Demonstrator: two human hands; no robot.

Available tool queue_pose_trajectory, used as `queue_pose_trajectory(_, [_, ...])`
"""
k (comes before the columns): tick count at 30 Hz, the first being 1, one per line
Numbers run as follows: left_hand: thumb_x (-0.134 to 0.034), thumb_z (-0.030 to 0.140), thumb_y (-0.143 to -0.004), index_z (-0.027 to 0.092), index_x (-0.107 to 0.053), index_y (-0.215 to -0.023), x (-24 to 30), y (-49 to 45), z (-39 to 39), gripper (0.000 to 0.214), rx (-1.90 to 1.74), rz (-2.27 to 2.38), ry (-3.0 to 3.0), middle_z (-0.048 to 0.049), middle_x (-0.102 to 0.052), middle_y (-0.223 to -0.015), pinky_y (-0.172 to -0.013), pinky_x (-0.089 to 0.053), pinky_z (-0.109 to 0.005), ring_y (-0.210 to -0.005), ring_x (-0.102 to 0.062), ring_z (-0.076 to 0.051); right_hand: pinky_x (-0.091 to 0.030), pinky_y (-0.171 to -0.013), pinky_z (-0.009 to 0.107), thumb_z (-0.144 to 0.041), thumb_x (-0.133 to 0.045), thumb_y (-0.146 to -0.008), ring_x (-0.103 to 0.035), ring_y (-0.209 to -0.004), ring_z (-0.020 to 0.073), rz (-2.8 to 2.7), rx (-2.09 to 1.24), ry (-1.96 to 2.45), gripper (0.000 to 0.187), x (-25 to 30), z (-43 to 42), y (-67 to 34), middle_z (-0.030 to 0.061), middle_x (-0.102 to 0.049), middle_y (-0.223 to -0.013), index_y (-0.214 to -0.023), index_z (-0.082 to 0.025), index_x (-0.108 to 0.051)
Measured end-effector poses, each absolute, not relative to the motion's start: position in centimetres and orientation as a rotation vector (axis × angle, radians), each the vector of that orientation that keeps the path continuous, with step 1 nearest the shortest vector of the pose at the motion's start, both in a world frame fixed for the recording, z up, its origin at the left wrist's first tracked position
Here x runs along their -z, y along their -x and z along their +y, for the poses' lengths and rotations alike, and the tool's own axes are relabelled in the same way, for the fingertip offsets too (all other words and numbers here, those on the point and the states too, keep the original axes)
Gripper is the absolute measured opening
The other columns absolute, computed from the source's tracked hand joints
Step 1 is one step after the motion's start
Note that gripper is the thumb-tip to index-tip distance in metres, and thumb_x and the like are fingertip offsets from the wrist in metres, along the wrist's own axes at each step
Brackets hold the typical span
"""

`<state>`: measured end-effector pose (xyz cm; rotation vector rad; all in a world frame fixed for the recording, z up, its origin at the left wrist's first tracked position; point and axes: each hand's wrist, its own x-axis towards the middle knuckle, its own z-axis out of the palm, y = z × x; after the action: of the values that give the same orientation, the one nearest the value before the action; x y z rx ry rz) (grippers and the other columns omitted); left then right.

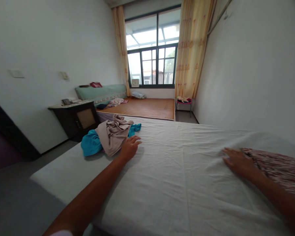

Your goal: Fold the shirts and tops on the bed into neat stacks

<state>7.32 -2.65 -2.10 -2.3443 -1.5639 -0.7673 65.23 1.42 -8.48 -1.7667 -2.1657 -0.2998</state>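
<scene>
A white sheet (162, 183) with creases covers the long surface in front of me. My left hand (130, 147) is over its left part, fingers apart and holding nothing, right beside a heap of clothes. In that heap a beige garment (113, 134) lies over a bright blue garment (91, 143). My right hand (239, 162) lies on the sheet at the right with its fingers stretched out. Just beyond its wrist is a patterned reddish-brown cloth (280, 164), partly covered by my forearm.
A dark cabinet (76, 121) stands at the left beyond the sheet. Behind is a bed with a brown mat (149, 107) and a pale green headboard (103, 91). A small stool (184, 101) with cloth on it stands near the right wall, below the curtain (190, 49).
</scene>
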Motion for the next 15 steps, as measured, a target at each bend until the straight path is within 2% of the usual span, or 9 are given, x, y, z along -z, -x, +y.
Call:
queue_pose_trajectory(2, [-0.044,0.010,-0.086,0.024,-0.063,-0.119,-0.1,-5.6,-2.9,0.040,0.784,-1.632,2.110,-0.0063,-0.054,-0.134,-0.109,-0.031,-0.043,-0.129,-0.040,-0.024,-0.045,-0.094,0.050,-0.042,-0.036,-0.084,-0.047,-0.126,0.0301,-2.265,0.197,1.698,0.052,7.7,0.5,-59.5,0.0124,-0.052,-0.138,-0.126,-0.021,-0.058])
queue_pose_trajectory(5, [-0.044,0.012,-0.086,0.020,-0.052,-0.132,-3.1,-2.2,-3.1,0.048,0.720,-1.877,1.758,-0.0118,-0.047,-0.139,-0.103,-0.034,-0.045,-0.128,-0.039,-0.030,-0.047,-0.092,0.046,-0.036,-0.037,-0.087,-0.045,-0.127,0.0268,-2.453,0.019,1.487,0.048,6.4,-1.3,-53.0,0.0099,-0.048,-0.142,-0.127,-0.021,-0.057])
queue_pose_trajectory(7, [-0.045,0.017,-0.088,0.019,-0.057,-0.127,-4.4,-0.2,-2.8,0.041,0.583,-2.016,1.713,-0.0142,-0.054,-0.129,-0.095,-0.040,-0.044,-0.120,-0.046,-0.032,-0.045,-0.095,0.045,-0.032,-0.039,-0.087,-0.047,-0.125,0.0255,-2.513,-0.069,1.381,0.044,5.9,-2.3,-50.1,0.0087,-0.049,-0.141,-0.125,-0.022,-0.059])
queue_pose_trajectory(10, [-0.046,0.025,-0.089,0.017,-0.068,-0.106,-5.8,0.5,-1.8,0.029,0.471,-2.085,1.799,-0.0137,-0.065,-0.107,-0.086,-0.043,-0.039,-0.105,-0.056,-0.030,-0.043,-0.098,0.045,-0.027,-0.041,-0.087,-0.048,-0.124,0.0252,-2.523,-0.173,1.260,0.041,5.4,-3.1,-47.7,0.0086,-0.053,-0.137,-0.122,-0.022,-0.062])
queue_pose_trajectory(12, [-0.043,0.026,-0.090,0.017,-0.067,-0.102,-6.6,-1.3,-0.8,0.029,0.589,-2.116,1.871,-0.0115,-0.067,-0.099,-0.083,-0.044,-0.035,-0.096,-0.060,-0.026,-0.042,-0.099,0.045,-0.027,-0.045,-0.086,-0.050,-0.122,0.0260,-2.487,-0.277,1.188,0.038,5.4,-3.2,-46.8,0.0096,-0.058,-0.131,-0.118,-0.021,-0.064])
queue_pose_trajectory(15, [-0.039,0.026,-0.092,0.015,-0.065,-0.099,-7.5,-7.5,0.6,0.030,1.040,-2.076,2.122,-0.0070,-0.068,-0.090,-0.078,-0.044,-0.029,-0.084,-0.061,-0.019,-0.044,-0.096,0.045,-0.033,-0.049,-0.085,-0.058,-0.109,0.0256,-2.304,-0.559,1.126,0.035,5.2,-3.1,-45.9,0.0115,-0.066,-0.117,-0.113,-0.020,-0.065])
